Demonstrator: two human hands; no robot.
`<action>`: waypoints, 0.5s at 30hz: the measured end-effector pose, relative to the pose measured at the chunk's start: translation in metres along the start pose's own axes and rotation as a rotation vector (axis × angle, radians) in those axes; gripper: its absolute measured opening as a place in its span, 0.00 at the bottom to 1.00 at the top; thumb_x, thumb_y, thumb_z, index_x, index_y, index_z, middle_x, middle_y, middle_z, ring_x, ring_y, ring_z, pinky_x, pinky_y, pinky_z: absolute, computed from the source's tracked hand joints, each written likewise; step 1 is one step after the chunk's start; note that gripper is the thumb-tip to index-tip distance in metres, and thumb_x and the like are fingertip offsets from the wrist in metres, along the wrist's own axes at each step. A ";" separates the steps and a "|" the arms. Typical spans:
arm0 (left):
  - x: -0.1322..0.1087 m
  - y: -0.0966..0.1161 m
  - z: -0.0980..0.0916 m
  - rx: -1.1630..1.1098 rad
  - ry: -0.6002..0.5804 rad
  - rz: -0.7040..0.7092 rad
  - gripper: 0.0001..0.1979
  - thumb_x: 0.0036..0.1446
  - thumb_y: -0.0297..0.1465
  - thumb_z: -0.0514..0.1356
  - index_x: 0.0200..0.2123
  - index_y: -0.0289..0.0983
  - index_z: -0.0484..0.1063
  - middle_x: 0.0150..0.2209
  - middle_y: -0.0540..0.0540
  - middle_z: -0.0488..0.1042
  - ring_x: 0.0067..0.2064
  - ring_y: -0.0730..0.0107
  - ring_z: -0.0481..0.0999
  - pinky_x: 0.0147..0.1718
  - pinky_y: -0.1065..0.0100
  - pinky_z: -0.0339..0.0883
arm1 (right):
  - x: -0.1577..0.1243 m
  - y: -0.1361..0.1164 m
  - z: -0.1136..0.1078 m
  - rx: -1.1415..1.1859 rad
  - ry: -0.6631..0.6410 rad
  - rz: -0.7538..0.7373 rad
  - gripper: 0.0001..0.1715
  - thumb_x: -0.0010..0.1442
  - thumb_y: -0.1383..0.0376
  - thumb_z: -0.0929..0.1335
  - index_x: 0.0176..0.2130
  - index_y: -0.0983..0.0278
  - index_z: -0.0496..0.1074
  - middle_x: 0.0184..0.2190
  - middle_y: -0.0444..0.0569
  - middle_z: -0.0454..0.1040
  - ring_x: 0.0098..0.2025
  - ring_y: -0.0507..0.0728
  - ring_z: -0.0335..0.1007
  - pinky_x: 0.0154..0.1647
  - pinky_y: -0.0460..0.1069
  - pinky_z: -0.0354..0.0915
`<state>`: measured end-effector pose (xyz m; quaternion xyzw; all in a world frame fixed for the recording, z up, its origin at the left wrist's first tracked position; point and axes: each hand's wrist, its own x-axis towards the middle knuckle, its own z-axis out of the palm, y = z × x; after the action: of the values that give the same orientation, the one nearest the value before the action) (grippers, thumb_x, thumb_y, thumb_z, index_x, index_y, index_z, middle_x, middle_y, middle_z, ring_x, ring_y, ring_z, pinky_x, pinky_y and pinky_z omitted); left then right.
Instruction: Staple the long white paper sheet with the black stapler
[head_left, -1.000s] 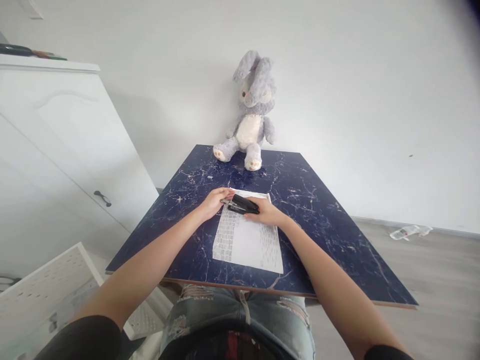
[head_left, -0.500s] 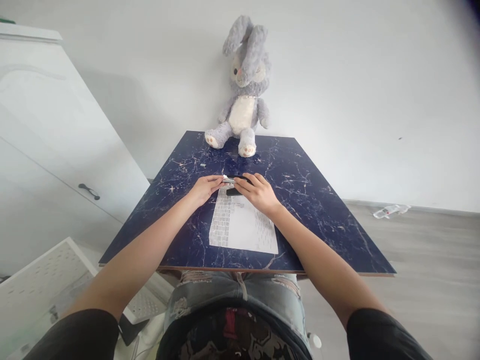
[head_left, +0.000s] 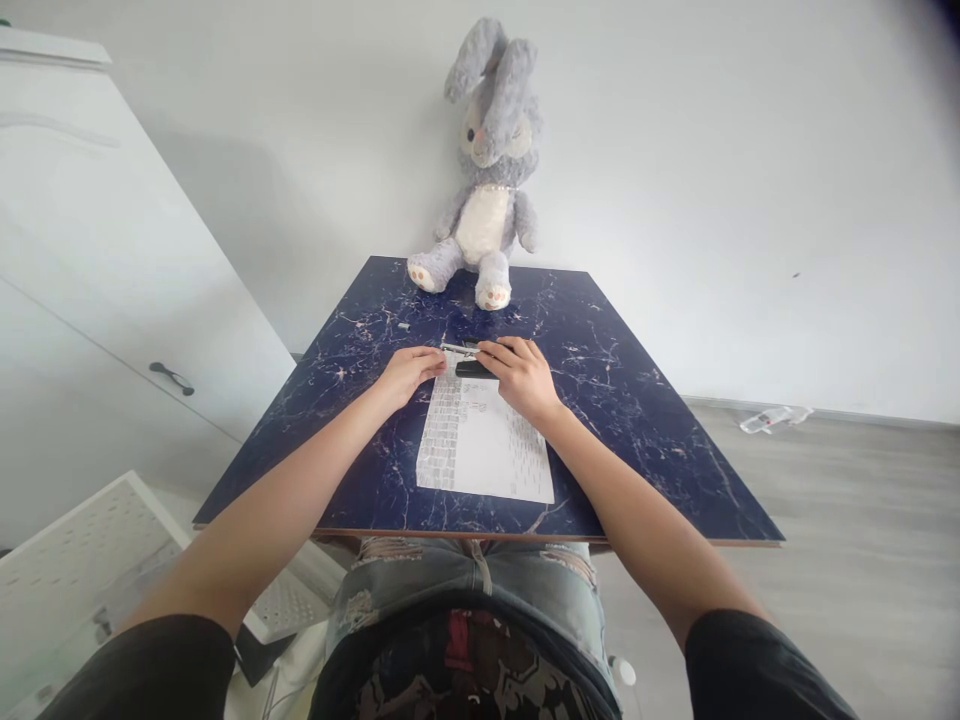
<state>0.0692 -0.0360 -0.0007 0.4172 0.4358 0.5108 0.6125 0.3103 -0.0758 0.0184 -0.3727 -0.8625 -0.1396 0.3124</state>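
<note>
A sheet of paper (head_left: 484, 450) with printed patterned strips lies on the dark blue marbled table (head_left: 622, 420). At its far edge sits a black stapler (head_left: 471, 362) with a metal front part. My right hand (head_left: 520, 377) covers the stapler from the right, fingers curled over it. My left hand (head_left: 409, 372) rests at the paper's far left corner, its fingertips close to the stapler's metal tip.
A grey plush rabbit (head_left: 487, 170) sits at the table's far edge against the white wall. A white cabinet (head_left: 97, 300) stands to the left, a white perforated panel (head_left: 82, 560) lies low left. A crumpled plastic bottle (head_left: 772, 417) lies on the floor at right.
The view has tilted, so everything sits lower and closer. My right hand moved from beside the stapler to on top of it; the stapler's black body is now mostly covered.
</note>
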 end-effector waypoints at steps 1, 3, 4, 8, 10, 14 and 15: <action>0.000 0.001 -0.001 0.020 0.021 0.018 0.07 0.49 0.25 0.72 0.33 0.29 0.80 0.31 0.41 0.80 0.33 0.66 0.80 0.47 0.58 0.75 | 0.000 0.003 0.001 0.080 0.039 0.097 0.25 0.62 0.76 0.65 0.54 0.59 0.77 0.58 0.52 0.75 0.56 0.65 0.68 0.54 0.60 0.65; -0.001 0.004 -0.002 0.042 0.057 0.074 0.08 0.49 0.27 0.71 0.35 0.31 0.80 0.31 0.42 0.79 0.34 0.67 0.79 0.45 0.60 0.75 | -0.001 0.010 0.002 0.265 0.065 0.295 0.19 0.58 0.72 0.69 0.49 0.62 0.78 0.51 0.53 0.78 0.47 0.63 0.72 0.48 0.57 0.68; -0.001 0.005 -0.003 0.041 0.065 0.113 0.10 0.49 0.29 0.71 0.37 0.32 0.81 0.32 0.43 0.79 0.35 0.67 0.79 0.45 0.61 0.74 | -0.002 0.014 0.003 0.350 0.034 0.375 0.16 0.57 0.68 0.70 0.46 0.63 0.79 0.45 0.52 0.79 0.42 0.61 0.73 0.44 0.54 0.68; -0.003 0.008 -0.001 0.061 0.003 0.296 0.19 0.51 0.34 0.71 0.47 0.37 0.81 0.40 0.44 0.80 0.41 0.65 0.79 0.44 0.62 0.73 | -0.005 0.021 0.004 0.540 -0.233 0.455 0.13 0.53 0.59 0.74 0.35 0.66 0.77 0.27 0.43 0.74 0.29 0.54 0.67 0.32 0.48 0.61; -0.006 0.010 0.002 0.113 -0.040 0.384 0.20 0.51 0.36 0.71 0.49 0.38 0.81 0.40 0.44 0.79 0.42 0.64 0.79 0.45 0.62 0.73 | -0.006 0.020 0.005 0.576 -0.308 0.393 0.10 0.53 0.60 0.74 0.32 0.65 0.76 0.25 0.42 0.71 0.28 0.52 0.65 0.31 0.47 0.59; -0.019 0.016 0.010 0.210 -0.112 0.475 0.20 0.50 0.36 0.73 0.46 0.37 0.78 0.38 0.44 0.79 0.42 0.63 0.79 0.46 0.61 0.73 | -0.004 0.013 0.003 0.610 -0.308 0.265 0.14 0.55 0.59 0.75 0.39 0.65 0.78 0.32 0.45 0.76 0.33 0.55 0.70 0.35 0.49 0.64; -0.022 0.017 0.012 0.231 -0.140 0.475 0.20 0.49 0.36 0.74 0.44 0.37 0.76 0.38 0.43 0.80 0.42 0.63 0.80 0.46 0.61 0.73 | -0.002 0.011 0.001 0.625 -0.254 0.239 0.20 0.55 0.58 0.76 0.45 0.64 0.78 0.37 0.48 0.77 0.38 0.57 0.72 0.38 0.50 0.66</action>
<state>0.0737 -0.0563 0.0210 0.6089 0.3378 0.5570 0.4526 0.3190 -0.0688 0.0159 -0.3719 -0.8458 0.2157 0.3159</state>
